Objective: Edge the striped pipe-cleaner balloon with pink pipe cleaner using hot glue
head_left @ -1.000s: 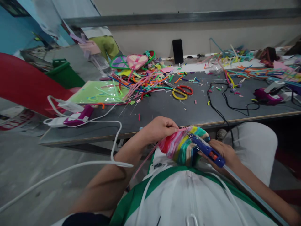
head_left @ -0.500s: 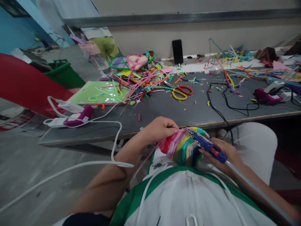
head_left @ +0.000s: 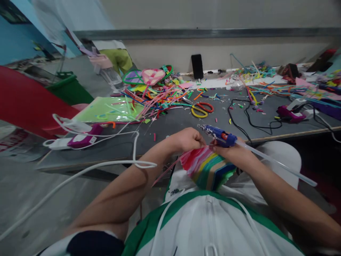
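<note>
At six o'clock of the desk (head_left: 186, 122), left hand (head_left: 188, 139) pinches a pink strand (head_left: 165, 170) to the striped piece (head_left: 206, 167), right hand (head_left: 229, 151) grips the glue gun (head_left: 217, 132); many bands laid, tail loose

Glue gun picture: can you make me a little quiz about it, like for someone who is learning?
1. True or false: the right hand holds the blue glue gun, while the left hand pinches the rainbow piece.
2. What leans on the wall behind the table? A) a black phone B) a teapot C) a football
3. Fill the gap: the scissors on the table have one red handle and one ____ handle.
Key: 1 true; 2 A; 3 yellow.
</note>
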Demonstrator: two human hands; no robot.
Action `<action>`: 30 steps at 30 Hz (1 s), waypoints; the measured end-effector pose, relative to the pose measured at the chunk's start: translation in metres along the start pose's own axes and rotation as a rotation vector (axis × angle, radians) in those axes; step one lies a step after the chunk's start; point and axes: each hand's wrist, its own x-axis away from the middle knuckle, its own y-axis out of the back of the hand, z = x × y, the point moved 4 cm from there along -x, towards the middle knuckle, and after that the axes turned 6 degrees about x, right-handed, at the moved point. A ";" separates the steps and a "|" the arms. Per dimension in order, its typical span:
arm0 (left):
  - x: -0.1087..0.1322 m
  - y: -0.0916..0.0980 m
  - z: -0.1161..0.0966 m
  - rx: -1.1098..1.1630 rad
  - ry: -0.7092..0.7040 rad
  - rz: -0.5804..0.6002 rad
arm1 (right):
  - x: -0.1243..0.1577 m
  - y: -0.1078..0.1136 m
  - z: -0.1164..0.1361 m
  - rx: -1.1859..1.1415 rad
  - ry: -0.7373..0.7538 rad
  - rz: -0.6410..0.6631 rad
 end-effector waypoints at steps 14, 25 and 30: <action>-0.006 -0.009 0.002 -0.048 0.014 -0.010 | 0.005 -0.002 -0.008 0.181 0.012 -0.058; -0.009 -0.008 0.002 -0.154 -0.019 -0.029 | 0.002 -0.005 -0.011 0.246 -0.055 -0.065; -0.007 -0.007 0.004 -0.162 0.000 -0.090 | 0.005 0.004 -0.011 0.039 -0.036 -0.082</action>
